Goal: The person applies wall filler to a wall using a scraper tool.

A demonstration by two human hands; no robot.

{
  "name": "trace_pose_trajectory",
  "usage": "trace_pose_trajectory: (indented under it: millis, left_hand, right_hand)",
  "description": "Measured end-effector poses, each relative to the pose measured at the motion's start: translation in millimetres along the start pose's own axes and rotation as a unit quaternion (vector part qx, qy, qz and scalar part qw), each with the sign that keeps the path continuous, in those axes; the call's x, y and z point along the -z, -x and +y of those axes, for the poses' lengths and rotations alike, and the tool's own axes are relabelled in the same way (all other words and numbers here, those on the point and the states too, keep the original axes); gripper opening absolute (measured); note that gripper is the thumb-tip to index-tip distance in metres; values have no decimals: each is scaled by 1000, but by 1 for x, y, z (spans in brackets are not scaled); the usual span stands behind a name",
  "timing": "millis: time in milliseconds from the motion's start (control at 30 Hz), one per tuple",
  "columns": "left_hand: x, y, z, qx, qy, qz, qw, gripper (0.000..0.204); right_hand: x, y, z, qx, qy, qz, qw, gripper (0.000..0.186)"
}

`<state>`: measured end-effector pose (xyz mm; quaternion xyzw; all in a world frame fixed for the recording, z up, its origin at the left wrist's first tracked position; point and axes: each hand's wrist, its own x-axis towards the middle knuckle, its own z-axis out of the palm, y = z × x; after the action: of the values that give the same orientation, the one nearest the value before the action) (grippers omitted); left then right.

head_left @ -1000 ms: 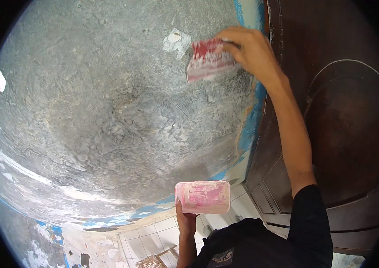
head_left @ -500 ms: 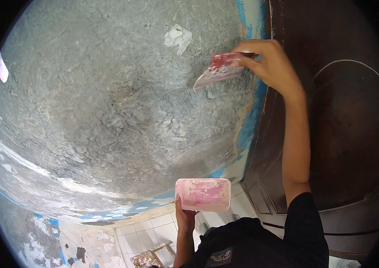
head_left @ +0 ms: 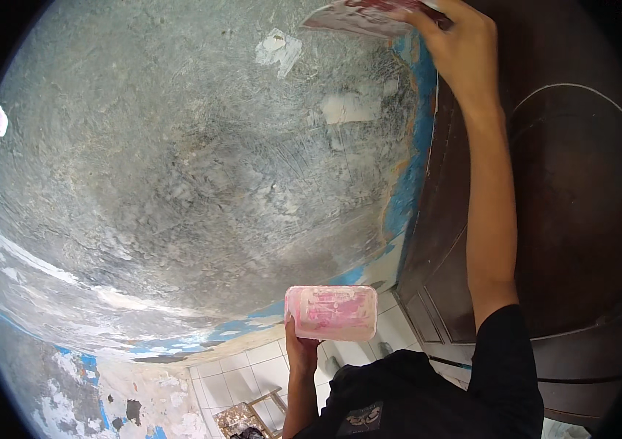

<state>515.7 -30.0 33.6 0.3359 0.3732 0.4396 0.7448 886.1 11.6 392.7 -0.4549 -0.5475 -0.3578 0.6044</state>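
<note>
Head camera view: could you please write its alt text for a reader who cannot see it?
A right hand holds a red, white-smeared spreader by a patchy gray wall, at the picture's upper edge, near a dark wooden door. Below, the left hand holds a pink-stained rectangular container above a white tiled floor.

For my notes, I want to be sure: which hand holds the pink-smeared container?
The left hand, lower in view, holds the container; the right hand, raised, grips the red scraper.
</note>
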Motion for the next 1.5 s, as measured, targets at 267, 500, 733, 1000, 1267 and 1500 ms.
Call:
trace_pose_trajectory:
  millis: [267, 500, 733, 1000, 1267, 1500]
  left_hand:
    - [-7, 9, -13, 18, -7, -15, 1000, 59]
    - [-10, 12, -12, 24, -16, -12, 1000, 59]
    - [-9, 11, -10, 20, -13, 2, 1000, 60]
    - [-11, 9, -17, 42, -43, -23, 998, 59]
    - [-15, 13, -19, 67, -16, -18, 997, 58]
    - [-3, 9, -20, 72, -16, -28, 997, 58]
  right_hand:
    - [14, 90, 22, -9, -8, -147, 989, 17]
    - [-22, 98, 39, -1, 71, -135, 988, 19]
    - [-21, 48, 47, 94, 73, -9, 993, 17]
    - [14, -15, 27, 69, -53, -47, 995, 9]
    - [11, 17, 40, -7, 134, -321, 937, 11]
    - [-13, 41, 64, -31, 232, -312, 921, 10]
